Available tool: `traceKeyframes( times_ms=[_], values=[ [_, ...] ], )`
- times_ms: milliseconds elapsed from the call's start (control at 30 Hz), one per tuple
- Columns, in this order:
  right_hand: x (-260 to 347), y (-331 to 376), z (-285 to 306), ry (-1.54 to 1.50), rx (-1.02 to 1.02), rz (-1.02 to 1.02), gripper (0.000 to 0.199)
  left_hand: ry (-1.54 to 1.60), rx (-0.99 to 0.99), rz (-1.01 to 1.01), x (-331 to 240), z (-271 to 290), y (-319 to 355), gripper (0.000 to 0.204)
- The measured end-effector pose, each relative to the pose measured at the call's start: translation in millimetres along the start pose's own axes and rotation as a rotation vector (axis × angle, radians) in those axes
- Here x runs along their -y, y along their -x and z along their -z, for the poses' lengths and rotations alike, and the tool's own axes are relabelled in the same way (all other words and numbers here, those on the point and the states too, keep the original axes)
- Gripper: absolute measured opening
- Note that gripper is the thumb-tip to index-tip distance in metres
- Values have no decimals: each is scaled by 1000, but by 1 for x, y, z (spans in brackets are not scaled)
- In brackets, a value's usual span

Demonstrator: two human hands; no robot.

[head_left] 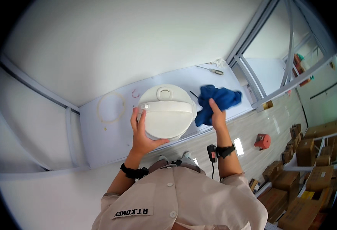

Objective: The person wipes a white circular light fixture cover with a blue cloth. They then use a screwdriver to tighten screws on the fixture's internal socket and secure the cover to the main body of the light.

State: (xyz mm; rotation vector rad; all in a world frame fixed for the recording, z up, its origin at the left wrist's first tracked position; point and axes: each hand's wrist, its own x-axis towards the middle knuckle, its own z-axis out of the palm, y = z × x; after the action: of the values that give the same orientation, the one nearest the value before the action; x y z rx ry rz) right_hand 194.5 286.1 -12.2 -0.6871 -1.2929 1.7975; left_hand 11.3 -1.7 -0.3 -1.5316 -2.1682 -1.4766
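A round cream-white rice cooker [166,124], its lid crossed by a flat carrying handle, stands on the pale worktable [99,151]. At its left front, my left hand [142,138] grips the rim, with fingers up on the lid by a small button and the thumb along the near edge. To the right of the cooker, my right hand [218,114] holds a crumpled blue cloth [220,96], slightly blurred. The thumb lies on top of the cloth, which hides the other fingers. A thin dark stick-like piece [193,94] shows between cooker and cloth.
A pale yellow ring [98,108] and a small pink loop [133,94] lie left of the cooker. At the far right are a screwdriver-like tool [216,71] and crumpled white material [220,62]. Metal posts [249,78] frame the table. A red stool [262,141] and cardboard boxes [285,180] stand beyond.
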Motion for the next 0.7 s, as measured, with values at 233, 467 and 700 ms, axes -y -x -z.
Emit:
traceKeyframes(
  times_ms=[233,467,700],
  values=[
    [-31,-15,-4,-256,301,-451,58,290,-131,204,15,-18,24,151],
    [-39,36,19,148,271,-300,50,341,32,217,50,10,18,144],
    [-6,59,11,343,192,-218,58,26,96,38,30,42,7,102]
  ],
)
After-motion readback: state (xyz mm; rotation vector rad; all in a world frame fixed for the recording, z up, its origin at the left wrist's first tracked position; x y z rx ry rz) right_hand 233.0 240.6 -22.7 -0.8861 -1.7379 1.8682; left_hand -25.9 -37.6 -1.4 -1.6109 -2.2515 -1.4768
